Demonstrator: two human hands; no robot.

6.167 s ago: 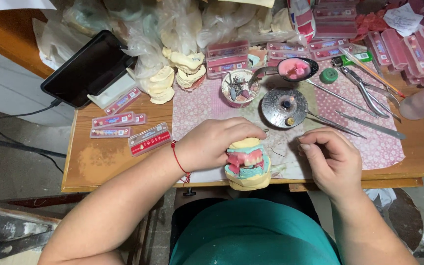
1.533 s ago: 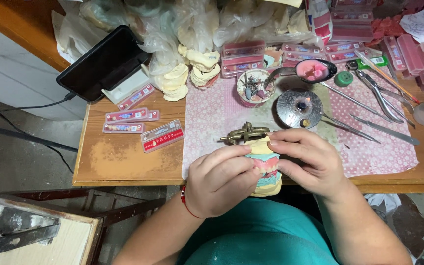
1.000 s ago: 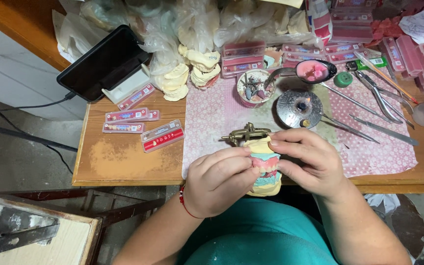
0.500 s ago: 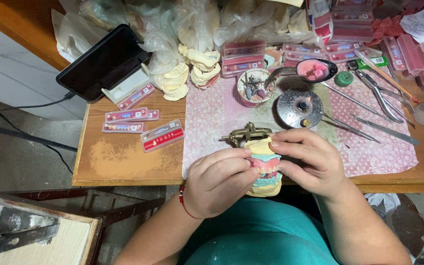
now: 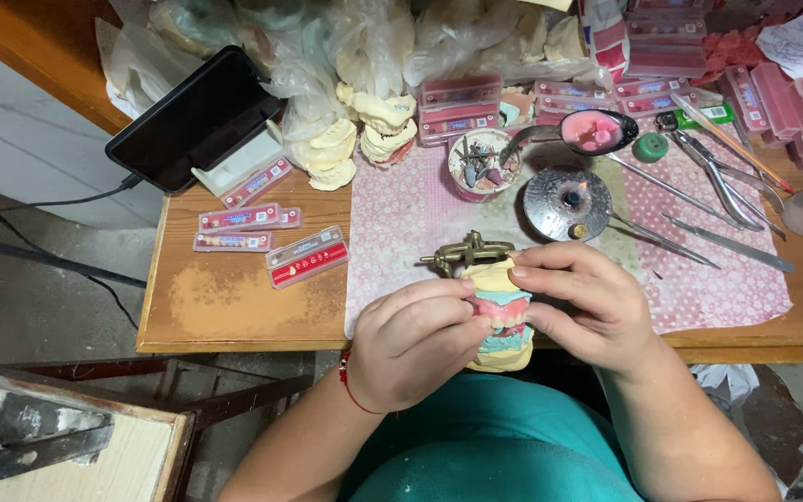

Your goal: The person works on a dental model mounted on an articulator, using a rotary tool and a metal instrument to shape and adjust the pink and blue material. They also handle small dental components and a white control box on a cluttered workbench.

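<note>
Both hands held a dental model at the near table edge.
The left hand (image 5: 417, 339) and right hand (image 5: 587, 302) had fingers closed around the dental model (image 5: 502, 314), mounted on a brass articulator (image 5: 469, 251), over the wooden table (image 5: 234, 297), near the round metal burner (image 5: 567, 197).

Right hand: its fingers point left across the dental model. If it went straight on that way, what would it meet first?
The right hand would most likely meet the left hand, which grips the dental model from the opposite side; their relative depth is unclear.
</note>
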